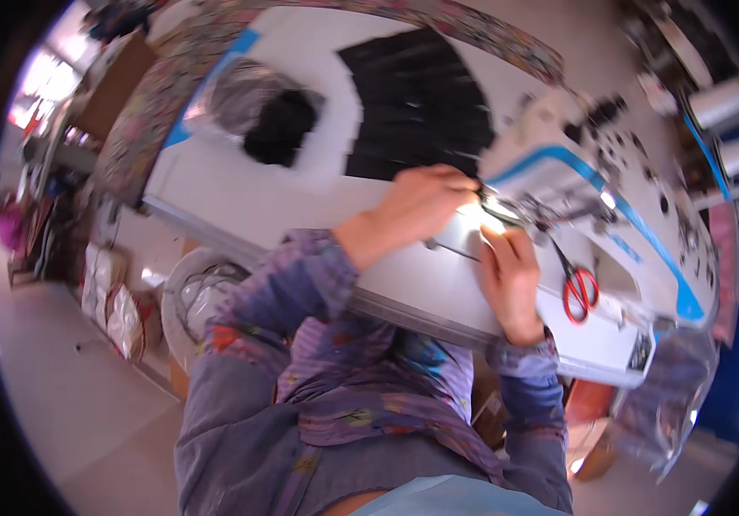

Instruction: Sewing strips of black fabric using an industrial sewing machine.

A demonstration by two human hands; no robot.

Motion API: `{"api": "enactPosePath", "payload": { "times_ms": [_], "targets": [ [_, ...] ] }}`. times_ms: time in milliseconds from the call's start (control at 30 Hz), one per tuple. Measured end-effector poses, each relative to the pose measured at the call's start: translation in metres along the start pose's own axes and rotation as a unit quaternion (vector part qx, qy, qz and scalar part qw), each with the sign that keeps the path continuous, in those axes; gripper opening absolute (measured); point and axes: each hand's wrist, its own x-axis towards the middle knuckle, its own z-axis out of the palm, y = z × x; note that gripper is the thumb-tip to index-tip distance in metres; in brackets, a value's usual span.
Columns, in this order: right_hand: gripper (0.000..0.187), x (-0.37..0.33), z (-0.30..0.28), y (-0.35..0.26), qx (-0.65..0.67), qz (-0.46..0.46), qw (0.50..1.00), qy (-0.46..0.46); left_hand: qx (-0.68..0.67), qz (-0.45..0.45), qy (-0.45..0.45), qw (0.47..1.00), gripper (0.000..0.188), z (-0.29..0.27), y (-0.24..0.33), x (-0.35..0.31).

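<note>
Under the lit needle area of a white sewing machine with a blue stripe (550, 155), my two hands meet. My left hand (421, 202) reaches in from the left, its fingers pressed together by a small dark piece. My right hand (511, 279) is just below the needle area, thumb and fingers pinched close together. Glare and blur hide what the fingertips hold. Beyond my left hand, black cloth pieces (417, 103) lie fanned out on the white table (300, 202). Beside my right hand rest scissors with red handles (581, 292).
A black cloth bundle (282, 127) lies with a clear plastic bag (245, 90) on the table's left. Patterned fabric (133, 129) edges the far side. Below the table's left edge stands a pale round bin (182, 301). White thread cones (717, 105) stand at the far right.
</note>
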Motion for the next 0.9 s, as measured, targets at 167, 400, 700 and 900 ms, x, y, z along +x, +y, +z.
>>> {"api": "enactPosePath", "payload": {
  "times_ms": [167,400,700,900],
  "targets": [
    [0.019,0.024,0.015,-0.04,0.162,0.037,0.986,-0.005,-0.076,-0.129,0.207,0.967,0.021,-0.027,-0.006,-0.007],
    [0.025,0.145,0.119,-0.099,0.375,0.055,0.917,-0.127,-0.129,-0.275,0.483,0.821,0.018,-0.082,-0.011,-0.089],
    [0.065,0.21,0.194,-0.146,0.15,-0.102,0.964,-0.193,-0.194,-0.403,0.539,0.714,0.015,-0.082,-0.026,-0.121],
    [0.035,0.22,0.188,-0.161,0.14,-0.107,0.963,-0.203,-0.158,-0.39,0.537,0.731,0.013,-0.085,-0.023,-0.117]
  ]
}}
